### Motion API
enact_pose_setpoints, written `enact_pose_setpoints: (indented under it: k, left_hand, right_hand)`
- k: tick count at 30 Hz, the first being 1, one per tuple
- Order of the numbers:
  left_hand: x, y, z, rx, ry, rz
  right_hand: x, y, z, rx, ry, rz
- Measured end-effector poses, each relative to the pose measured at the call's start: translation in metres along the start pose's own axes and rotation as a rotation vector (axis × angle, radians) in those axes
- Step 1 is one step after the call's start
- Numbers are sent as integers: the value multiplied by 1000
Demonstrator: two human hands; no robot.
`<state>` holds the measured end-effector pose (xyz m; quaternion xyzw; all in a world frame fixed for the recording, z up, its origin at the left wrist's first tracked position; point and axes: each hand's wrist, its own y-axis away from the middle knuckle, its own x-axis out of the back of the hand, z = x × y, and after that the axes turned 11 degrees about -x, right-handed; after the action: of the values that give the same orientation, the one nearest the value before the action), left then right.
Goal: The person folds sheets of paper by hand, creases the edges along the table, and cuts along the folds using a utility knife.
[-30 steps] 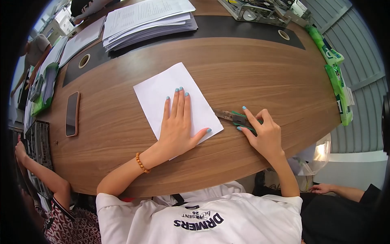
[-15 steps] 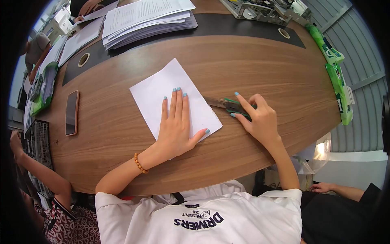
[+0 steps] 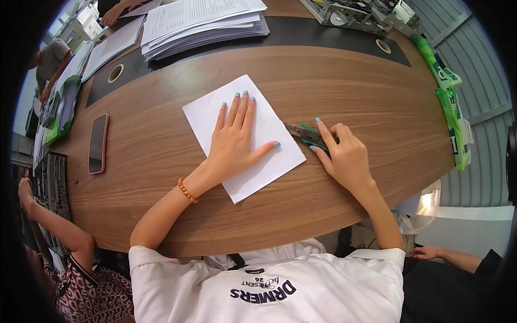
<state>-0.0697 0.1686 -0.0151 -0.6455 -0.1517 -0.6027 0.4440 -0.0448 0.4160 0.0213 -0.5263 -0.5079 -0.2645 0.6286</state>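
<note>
A white sheet of paper (image 3: 269,156) lies tilted on the brown wooden table (image 3: 355,97). Flat on top of it, fingers spread, rests my left hand (image 3: 235,137), with a beaded bracelet on the wrist. To the right, my right hand (image 3: 344,156) grips a green and dark utility knife (image 3: 309,134) between thumb and fingers. The knife's rusty-looking front end touches or lies at the paper's right edge; whether its tip is under the sheet I cannot tell.
A phone (image 3: 98,144) lies on the left. Behind are a thick paper stack (image 3: 207,29) and an opened metal device (image 3: 344,19). Green packets (image 3: 454,129) line the right edge. A black basket (image 3: 52,185) stands left. Other people's arms show at both sides and top left.
My left hand has slid up the sheet, uncovering its lower corner. The sheet has shifted slightly right since half a second ago. The knife's front end moved from the paper's upper edge area downward along it.
</note>
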Motion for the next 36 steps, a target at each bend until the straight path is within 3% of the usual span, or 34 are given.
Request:
enact_pose_setpoints:
  k: [10, 33, 36]
  left_hand:
    - [1, 1, 1, 8, -12, 6]
    - [3, -1, 5, 48, -13, -47]
    - [-1, 1, 0, 5, -3, 26]
  right_hand:
    - [3, 6, 5, -75, -27, -19]
    - [-11, -14, 2, -11, -38, 20]
    - [-6, -11, 8, -28, -38, 6]
